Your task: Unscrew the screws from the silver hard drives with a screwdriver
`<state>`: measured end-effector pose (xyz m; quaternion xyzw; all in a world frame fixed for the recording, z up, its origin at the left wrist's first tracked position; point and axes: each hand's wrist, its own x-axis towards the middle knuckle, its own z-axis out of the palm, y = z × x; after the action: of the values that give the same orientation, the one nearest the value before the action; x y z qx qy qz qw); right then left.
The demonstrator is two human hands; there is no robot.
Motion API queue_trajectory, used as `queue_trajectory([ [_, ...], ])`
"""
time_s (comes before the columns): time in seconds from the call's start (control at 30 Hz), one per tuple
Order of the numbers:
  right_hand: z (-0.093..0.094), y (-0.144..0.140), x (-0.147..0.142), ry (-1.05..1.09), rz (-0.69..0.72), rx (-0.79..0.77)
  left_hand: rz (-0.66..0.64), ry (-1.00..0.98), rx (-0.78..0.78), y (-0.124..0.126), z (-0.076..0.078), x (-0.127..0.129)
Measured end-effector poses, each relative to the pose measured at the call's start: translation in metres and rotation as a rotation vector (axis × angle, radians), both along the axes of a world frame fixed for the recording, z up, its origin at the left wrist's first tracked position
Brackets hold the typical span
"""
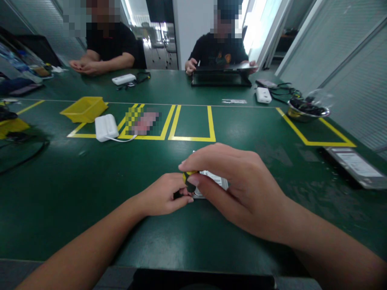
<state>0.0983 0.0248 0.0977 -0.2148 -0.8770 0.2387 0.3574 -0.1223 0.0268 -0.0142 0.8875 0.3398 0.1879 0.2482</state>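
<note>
A screwdriver (190, 181) with a stubby yellow and black handle is held upright between the thumb and fingers of my right hand (242, 189). Beneath it a silver hard drive (220, 180) with a white label lies flat on the table, partly covered by my right hand. The screwdriver's tip is hidden, so I cannot see what it touches. My left hand (165, 194) rests at the drive's left edge, its fingers curled and closed there, partly behind the handle.
The green table (75, 217) bears yellow tape outlines. Ahead stand a yellow bin (86, 109) and a white power bank (106, 127). To the right are another hard drive (356, 165) and a metal bowl (308, 112) of dark parts. Two people sit opposite.
</note>
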Motion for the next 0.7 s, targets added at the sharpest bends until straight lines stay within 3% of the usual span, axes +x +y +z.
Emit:
queue_trajectory([
  [0.27,0.0047,-0.0011,0.0030,-0.036,0.061,-0.017,0.018,-0.044,0.070,-0.0004,0.0006,0.0010],
  [0.7,0.0085,-0.0024,0.0048,-0.064,0.043,-0.057,0.009,-0.103,0.043,-0.0003,0.0052,0.0027],
])
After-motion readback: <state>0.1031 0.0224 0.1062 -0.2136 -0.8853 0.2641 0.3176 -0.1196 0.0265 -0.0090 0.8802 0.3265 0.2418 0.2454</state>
